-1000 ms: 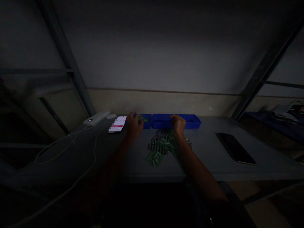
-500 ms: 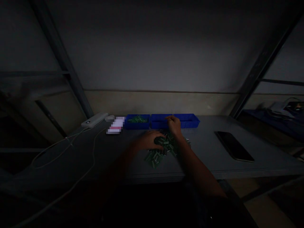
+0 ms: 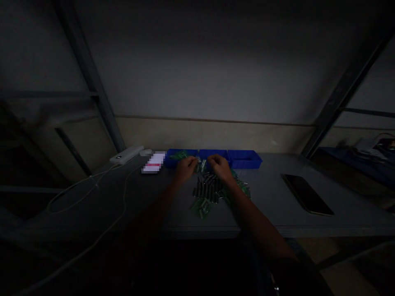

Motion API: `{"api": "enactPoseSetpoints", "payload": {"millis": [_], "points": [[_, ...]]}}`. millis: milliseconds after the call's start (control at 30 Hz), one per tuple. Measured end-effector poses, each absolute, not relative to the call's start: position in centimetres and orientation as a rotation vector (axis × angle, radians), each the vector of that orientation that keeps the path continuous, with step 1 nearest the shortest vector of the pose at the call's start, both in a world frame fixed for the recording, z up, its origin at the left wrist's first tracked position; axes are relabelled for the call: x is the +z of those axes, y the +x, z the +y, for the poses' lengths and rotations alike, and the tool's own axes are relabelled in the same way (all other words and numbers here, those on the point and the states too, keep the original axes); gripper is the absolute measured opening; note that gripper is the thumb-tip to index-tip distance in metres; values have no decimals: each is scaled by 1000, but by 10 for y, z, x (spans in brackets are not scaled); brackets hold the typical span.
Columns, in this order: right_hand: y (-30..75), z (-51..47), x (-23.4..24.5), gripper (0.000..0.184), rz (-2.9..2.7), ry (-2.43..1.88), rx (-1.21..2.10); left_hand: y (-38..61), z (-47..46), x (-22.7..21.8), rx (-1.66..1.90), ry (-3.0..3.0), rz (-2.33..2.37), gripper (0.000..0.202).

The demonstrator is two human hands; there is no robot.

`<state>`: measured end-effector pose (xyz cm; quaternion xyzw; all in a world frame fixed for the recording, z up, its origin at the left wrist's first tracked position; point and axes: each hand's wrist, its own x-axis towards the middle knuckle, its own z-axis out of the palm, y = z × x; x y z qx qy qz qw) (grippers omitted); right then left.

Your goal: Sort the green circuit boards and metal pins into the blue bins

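Note:
Pinched in my left hand (image 3: 186, 166) is a small clear greenish plastic bag (image 3: 202, 166) with shiny metal pieces inside. My right hand (image 3: 220, 166) is closed, fingertips together, just right of the bag; whether it grips the bag's edge or something else is hidden. Below both hands lies a pile of small dark metal cylinders (image 3: 207, 190), roughly lined up. Another greenish bag of pieces (image 3: 202, 208) rests at the pile's near side. More bags (image 3: 245, 190) lie partly behind my right forearm.
Behind the hands stand a left blue bin (image 3: 170, 163) holding green bags, a middle blue bin (image 3: 202, 153) and a right blue bin (image 3: 246, 165). A dark phone (image 3: 307, 194) lies right. A lit phone (image 3: 154, 162), white power bank (image 3: 126, 155) and cables (image 3: 124, 193) are left.
My left hand has lifted from the pile toward the bins and now holds a small bag. My right hand has shifted slightly left and nearer to it. The dark cylinders are now uncovered.

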<state>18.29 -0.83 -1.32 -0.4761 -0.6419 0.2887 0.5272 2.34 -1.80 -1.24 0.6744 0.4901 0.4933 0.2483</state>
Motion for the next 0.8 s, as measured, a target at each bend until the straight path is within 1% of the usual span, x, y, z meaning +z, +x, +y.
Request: {"api": "enactPoseSetpoints", "payload": {"millis": [167,267,433,600,800], "points": [[175,-10,-17,20,-1574,-1072,897,23,-16,-9,1433,1427,1190,33],[175,-10,-17,17,-1512,-1043,991,25,-20,-5,1406,1346,1108,32],[176,-9,-16,16,-1401,-1032,1054,26,-23,-3,1358,1318,988,32],[176,-9,-15,15,-1376,-1023,1063,26,-19,-8,1358,1330,915,36],[174,-11,-18,21,-1545,-968,878,27,-14,-15,1383,1276,898,31]]}}
